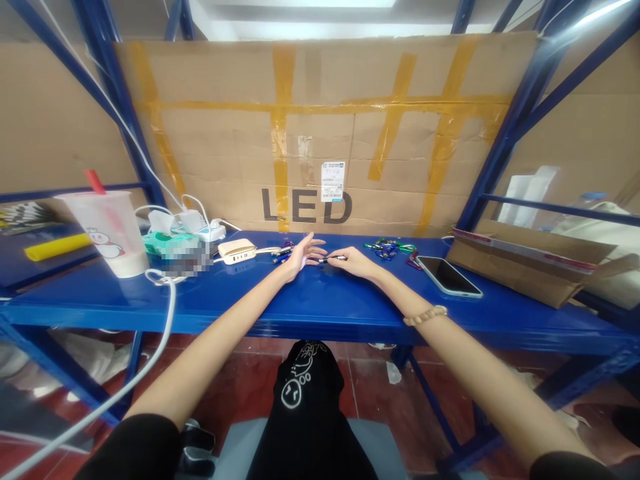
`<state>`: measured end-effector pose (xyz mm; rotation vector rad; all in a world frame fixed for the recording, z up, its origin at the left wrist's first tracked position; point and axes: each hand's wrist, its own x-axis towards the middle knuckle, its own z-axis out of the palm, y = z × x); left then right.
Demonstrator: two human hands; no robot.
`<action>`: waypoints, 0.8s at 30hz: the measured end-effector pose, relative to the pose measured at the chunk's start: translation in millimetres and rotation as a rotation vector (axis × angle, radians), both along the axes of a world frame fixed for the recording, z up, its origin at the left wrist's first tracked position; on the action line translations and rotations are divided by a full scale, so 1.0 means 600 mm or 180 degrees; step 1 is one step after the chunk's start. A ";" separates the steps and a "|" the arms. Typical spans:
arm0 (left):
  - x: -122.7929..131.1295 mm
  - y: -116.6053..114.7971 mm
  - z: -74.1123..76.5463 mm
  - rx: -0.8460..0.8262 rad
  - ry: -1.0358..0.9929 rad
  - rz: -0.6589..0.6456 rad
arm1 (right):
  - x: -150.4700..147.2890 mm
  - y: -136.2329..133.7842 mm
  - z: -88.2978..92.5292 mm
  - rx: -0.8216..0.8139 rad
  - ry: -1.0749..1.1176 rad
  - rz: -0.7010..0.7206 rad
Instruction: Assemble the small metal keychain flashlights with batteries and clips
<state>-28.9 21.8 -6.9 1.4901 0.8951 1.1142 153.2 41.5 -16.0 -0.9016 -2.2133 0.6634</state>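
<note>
My left hand [302,257] is above the middle of the blue table, its fingers stretched out and apart, palm turned to the right. Opposite it, my right hand [356,262] pinches a small, slim, dark piece [338,258] whose exact kind is too small to tell. That piece points left, close to my left fingertips; whether it touches them I cannot tell. Beside my left hand lies a small pile of dark and coloured metal pieces [281,253], partly hidden by the hand. Several green, blue and red carabiners [387,249] lie beyond my right hand.
A phone [450,277] and an open cardboard box [525,260] are at right. At left stand a plastic cup [113,233] with a red straw, a cream power bank [237,251] and white cables [167,327]. A large cardboard sheet [225,147] closes off the table's back.
</note>
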 end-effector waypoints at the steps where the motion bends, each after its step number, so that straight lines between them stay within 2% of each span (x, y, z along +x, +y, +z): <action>1: 0.000 0.001 -0.001 0.0037 0.0046 0.0014 | 0.000 0.000 0.000 -0.0006 -0.0009 -0.0010; 10: -0.002 0.003 -0.018 0.0873 0.0924 0.0229 | -0.001 -0.003 0.000 -0.0009 -0.0199 -0.0038; 14: -0.012 0.011 -0.022 0.1118 0.1302 0.0303 | -0.001 -0.001 0.001 0.0086 -0.0318 -0.0308; 19: -0.024 0.017 -0.022 0.1278 0.1857 0.0732 | 0.014 0.006 0.001 0.0281 -0.0629 -0.1123; 24: -0.030 0.014 -0.018 0.1234 0.2283 0.1386 | 0.036 0.005 0.003 0.0206 -0.1087 -0.2504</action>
